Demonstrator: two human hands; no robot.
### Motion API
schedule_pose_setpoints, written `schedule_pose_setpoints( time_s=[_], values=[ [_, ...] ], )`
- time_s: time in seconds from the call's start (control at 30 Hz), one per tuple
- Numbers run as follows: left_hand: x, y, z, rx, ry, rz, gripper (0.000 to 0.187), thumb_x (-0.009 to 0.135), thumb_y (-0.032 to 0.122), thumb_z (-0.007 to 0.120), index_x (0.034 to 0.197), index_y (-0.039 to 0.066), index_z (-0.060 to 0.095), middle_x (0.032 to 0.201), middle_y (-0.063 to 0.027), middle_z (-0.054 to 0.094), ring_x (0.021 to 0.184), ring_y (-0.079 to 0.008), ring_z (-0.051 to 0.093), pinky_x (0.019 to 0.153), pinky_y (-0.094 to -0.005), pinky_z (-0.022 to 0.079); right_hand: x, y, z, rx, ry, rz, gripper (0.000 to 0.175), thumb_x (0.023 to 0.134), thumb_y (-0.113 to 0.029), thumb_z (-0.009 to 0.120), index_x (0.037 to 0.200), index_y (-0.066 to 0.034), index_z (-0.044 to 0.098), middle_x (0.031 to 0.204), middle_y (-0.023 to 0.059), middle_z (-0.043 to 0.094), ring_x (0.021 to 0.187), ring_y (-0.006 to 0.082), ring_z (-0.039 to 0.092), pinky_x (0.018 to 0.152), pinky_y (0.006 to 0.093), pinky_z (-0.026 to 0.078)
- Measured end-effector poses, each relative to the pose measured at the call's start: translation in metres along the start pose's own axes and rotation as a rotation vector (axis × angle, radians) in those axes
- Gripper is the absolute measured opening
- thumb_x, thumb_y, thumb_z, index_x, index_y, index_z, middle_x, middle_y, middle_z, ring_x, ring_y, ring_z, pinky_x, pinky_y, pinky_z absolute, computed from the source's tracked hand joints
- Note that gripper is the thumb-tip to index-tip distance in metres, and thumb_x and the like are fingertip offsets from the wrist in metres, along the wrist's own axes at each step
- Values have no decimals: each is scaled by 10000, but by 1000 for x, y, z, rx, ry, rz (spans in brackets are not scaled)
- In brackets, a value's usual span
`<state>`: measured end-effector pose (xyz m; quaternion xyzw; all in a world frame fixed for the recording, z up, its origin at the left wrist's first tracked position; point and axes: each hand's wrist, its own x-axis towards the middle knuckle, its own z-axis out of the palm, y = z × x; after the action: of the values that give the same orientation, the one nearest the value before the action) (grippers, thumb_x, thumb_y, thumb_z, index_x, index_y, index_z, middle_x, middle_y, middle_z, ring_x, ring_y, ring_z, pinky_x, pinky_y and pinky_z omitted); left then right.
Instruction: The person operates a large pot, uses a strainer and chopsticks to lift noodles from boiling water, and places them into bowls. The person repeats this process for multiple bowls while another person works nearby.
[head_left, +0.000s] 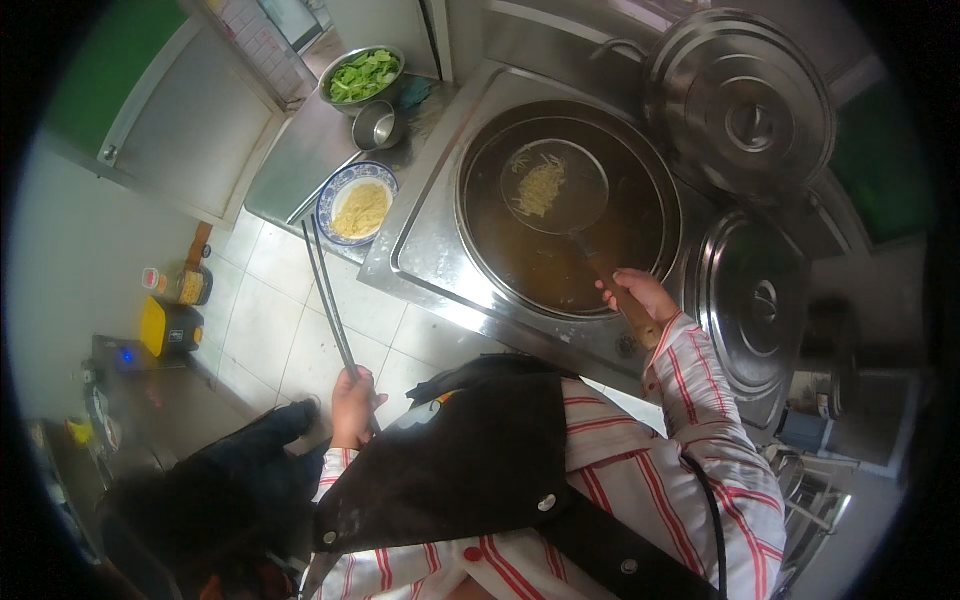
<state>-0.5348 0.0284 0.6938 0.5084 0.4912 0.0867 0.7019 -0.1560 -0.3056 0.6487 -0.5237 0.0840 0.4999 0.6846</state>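
Observation:
My right hand (636, 294) grips the wooden handle of a round strainer (555, 187) over a large metal pot (675, 217) of brownish liquid. Pale, thin food strips (541, 187) lie in the strainer. My left hand (355, 401) holds a pair of long dark chopsticks (330, 300), tips pointing away from me beside a blue-and-white plate (324, 202). That plate bears a mound of yellowish food (361, 212). Whether the strainer's mesh dips into the liquid, I cannot tell.
Beyond the plate stand a small metal bowl (375, 126) and a larger bowl of chopped greens (365, 75). Large metal lids (742, 112) are at the pot's right. At lower left, another person (225, 480) is close to me. Tiled floor (337, 337) shows beside the stove.

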Motion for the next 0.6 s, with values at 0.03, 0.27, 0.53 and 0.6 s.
schedule_pose_setpoints(
  time_s=[0.03,0.27,0.53,0.6],
  values=[
    [0,-1,0,5,-1,-16,71,872,111,475,939,104,497,725,27,442,592,-83,443,626,-303,504,1,-2,-7,-68,87,40,240,888,-69,447,1090,57,478,936,184,583,704,208,575,596,287,502],
    [-11,-12,-4,16,79,-77,70,868,108,483,935,107,503,720,31,441,605,-78,445,621,-309,501,65,-6,-69,-1468,48,11,162,809,-137,543,852,-1,619,761,155,623,635,235,603,581,355,503],
    [-38,-30,-9,-50,189,-83,48,880,127,506,925,123,522,715,40,455,604,-73,452,612,-300,493,162,32,-70,-2281,-233,-174,253,759,-245,545,883,-70,678,903,139,651,816,293,628,714,397,503],
    [-43,-31,-4,-39,251,-118,46,885,136,512,928,126,525,735,40,467,626,-74,465,610,-297,490,185,46,-53,-2087,-57,-82,245,780,-252,543,852,-55,669,861,152,646,800,285,631,708,386,503]
  ],
)
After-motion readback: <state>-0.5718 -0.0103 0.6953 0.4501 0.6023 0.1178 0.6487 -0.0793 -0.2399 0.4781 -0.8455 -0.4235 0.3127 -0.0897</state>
